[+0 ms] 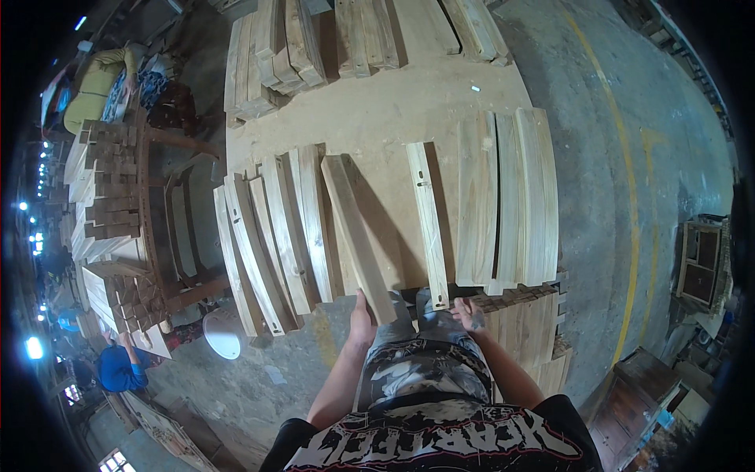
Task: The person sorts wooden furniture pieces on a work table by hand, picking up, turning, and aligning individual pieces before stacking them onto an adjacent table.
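Observation:
My left hand (362,322) is closed round the near end of a pale wooden board (354,228), whose far end angles away to the left over the worktable (338,118). Just right of it, a narrower wooden rail (429,224) with small slots near both ends lies pointing toward me, its near end past the table edge. Beside that near end is my right hand (468,315), fingers apart and holding nothing; whether they touch the rail is hard to see. On the left lie several similar wooden pieces (267,244), and on the right a close-set group of boards (507,197).
More board stacks (291,47) stand along the table's far side. Below its right front edge is another wood stack (523,330). To the left are a white bucket (224,334), a rack of stacked timber (110,204) and a person in blue (122,366). A cabinet (704,259) stands far right.

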